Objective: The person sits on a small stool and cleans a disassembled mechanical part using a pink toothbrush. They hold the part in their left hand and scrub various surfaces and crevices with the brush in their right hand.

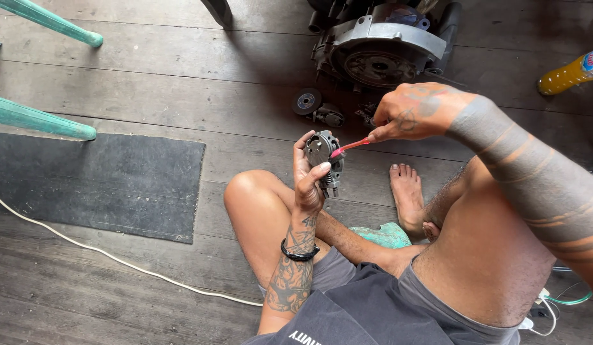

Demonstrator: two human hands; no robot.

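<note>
Above the wooden floor (149,76), mid-frame: small grey metal part (324,158), gripped by left hand (307,179); red brush (349,147), pinched in right hand (415,112), bristle end touching the part's right side.

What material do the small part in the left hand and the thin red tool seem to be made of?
The small part looks like cast metal: dull grey, with faint shine. The red tool looks like plastic: bright, even colour, though its thinness leaves this uncertain.
</note>
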